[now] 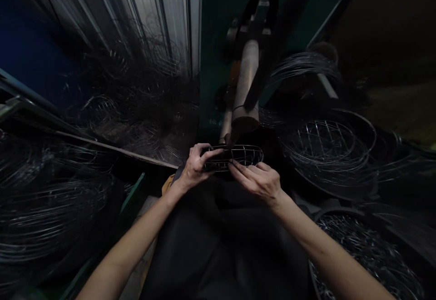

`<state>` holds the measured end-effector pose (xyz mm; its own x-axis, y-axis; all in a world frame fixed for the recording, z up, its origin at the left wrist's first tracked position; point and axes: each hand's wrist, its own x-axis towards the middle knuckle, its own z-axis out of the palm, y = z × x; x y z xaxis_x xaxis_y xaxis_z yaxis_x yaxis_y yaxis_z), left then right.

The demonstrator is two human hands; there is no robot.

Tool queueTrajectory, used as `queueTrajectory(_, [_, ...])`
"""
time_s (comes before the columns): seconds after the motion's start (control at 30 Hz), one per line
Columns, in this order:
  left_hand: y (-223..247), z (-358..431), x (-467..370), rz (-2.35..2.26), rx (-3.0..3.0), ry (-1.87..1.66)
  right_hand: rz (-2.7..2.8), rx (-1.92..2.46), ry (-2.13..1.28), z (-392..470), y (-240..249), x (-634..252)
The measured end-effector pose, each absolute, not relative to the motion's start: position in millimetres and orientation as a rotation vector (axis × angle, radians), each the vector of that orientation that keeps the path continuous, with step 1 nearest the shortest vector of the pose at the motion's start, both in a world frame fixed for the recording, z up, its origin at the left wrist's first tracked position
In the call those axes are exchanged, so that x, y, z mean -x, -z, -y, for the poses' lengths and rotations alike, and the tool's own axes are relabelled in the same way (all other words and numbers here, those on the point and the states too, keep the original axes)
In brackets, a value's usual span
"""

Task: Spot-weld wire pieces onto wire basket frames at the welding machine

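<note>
A round wire basket-like frame (pixel 250 154) is held just below the tips of a machine's two arms. My left hand (pixel 198 166) grips its left side, with the thumb and fingers around the wires. My right hand (pixel 257 179) is at the near rim, its fingers pinched together at the wires; whether a small piece sits between them I cannot make out. Right above the frame is the machine's thick cylindrical upper arm (pixel 248 79), ending in a dark tip close to the wires. A thinner rod (pixel 225 129) reaches down beside it.
The green machine body (pixel 216 41) stands ahead. Wire rings and grids (pixel 327 143) are stacked at right, above a round tub (pixel 335 211) of small metal pieces. More wire rings (pixel 51 220) fill the left side. Tangled wire (pixel 136 118) lies by the corrugated wall (pixel 163 13).
</note>
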<state>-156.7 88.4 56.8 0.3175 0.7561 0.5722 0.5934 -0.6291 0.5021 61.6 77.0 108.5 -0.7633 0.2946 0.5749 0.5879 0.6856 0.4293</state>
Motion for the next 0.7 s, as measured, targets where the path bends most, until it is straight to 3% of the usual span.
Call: queueTrajectory(0.7, [-42.4,-106.5,177.0,-1.282,-2.458,-1.116,2.489,0.882,0.805,-79.7,-82.9,-44.3])
